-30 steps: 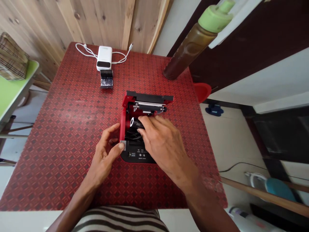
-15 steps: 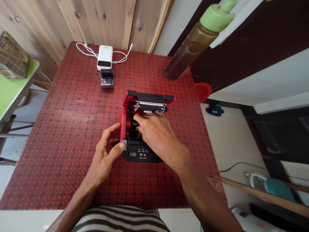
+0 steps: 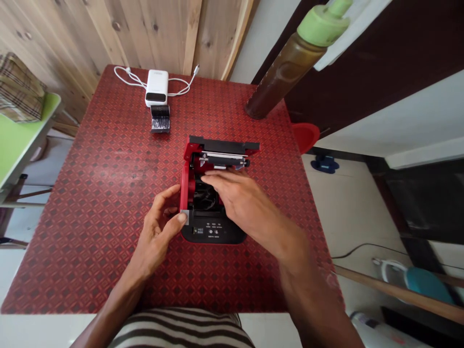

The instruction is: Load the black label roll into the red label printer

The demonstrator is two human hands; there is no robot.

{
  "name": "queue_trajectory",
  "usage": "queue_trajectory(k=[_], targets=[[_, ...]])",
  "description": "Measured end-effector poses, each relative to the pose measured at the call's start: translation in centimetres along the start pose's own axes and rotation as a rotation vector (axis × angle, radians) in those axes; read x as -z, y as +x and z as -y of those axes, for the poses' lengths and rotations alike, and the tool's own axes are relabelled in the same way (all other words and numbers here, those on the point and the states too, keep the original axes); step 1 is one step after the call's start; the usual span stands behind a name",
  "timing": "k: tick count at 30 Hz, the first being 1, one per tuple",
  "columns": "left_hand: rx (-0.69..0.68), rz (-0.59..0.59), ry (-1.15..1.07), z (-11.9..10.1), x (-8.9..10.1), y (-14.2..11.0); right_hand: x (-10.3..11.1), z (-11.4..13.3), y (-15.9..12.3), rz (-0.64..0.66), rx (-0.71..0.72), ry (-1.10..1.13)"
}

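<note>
A red and black label printer (image 3: 213, 227) sits on the table in front of me with its lid (image 3: 224, 145) raised at the back. My left hand (image 3: 161, 222) grips the printer's left side, thumb on the front corner and fingers along the red wall. Over the right part of the uncovered compartment lies my right hand (image 3: 242, 195), fingers stretched out and pointing left, holding nothing that I can see. Dark looping shapes (image 3: 206, 197) show inside the compartment; I cannot make out what they are. The right hand hides the printer's right side.
On the red patterned table (image 3: 108, 217), a white power bank (image 3: 157, 87) with a white cable (image 3: 181, 89) lies at the back, a small black roll (image 3: 160, 118) before it. A tall brown bottle (image 3: 282, 72) with a green cap stands back right.
My right hand has drawn slightly right and up inside the printer, its fingers straightening. More of the compartment's dark inside shows now. My left hand keeps its place.
</note>
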State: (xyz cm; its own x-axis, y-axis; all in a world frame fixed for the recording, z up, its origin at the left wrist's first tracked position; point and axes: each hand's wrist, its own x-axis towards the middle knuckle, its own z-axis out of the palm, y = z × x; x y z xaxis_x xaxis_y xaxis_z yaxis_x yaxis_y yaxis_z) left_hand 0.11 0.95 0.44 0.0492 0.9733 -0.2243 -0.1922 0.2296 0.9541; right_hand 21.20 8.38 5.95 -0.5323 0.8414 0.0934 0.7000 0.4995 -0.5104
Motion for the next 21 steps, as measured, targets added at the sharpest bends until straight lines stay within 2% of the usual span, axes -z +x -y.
queue_trajectory(k=[5,11,14,17,21], targets=[[-0.001,0.008,-0.003,0.0,0.0,0.0,1.4,0.5,-2.2,0.051,0.101,0.161],[0.012,0.011,-0.015,0.4,0.7,-0.2,0.6,0.7,-2.7,0.016,0.122,0.251],[-0.010,-0.028,0.000,-0.2,0.9,0.1,0.4,0.3,-2.6,-0.008,0.125,0.301],[-0.073,-0.083,0.079,-1.4,0.8,1.4,0.4,0.0,-2.6,-0.052,0.128,0.321],[-0.271,-0.109,0.148,-3.3,0.3,5.3,0.2,0.5,-3.3,-0.199,0.137,0.251]])
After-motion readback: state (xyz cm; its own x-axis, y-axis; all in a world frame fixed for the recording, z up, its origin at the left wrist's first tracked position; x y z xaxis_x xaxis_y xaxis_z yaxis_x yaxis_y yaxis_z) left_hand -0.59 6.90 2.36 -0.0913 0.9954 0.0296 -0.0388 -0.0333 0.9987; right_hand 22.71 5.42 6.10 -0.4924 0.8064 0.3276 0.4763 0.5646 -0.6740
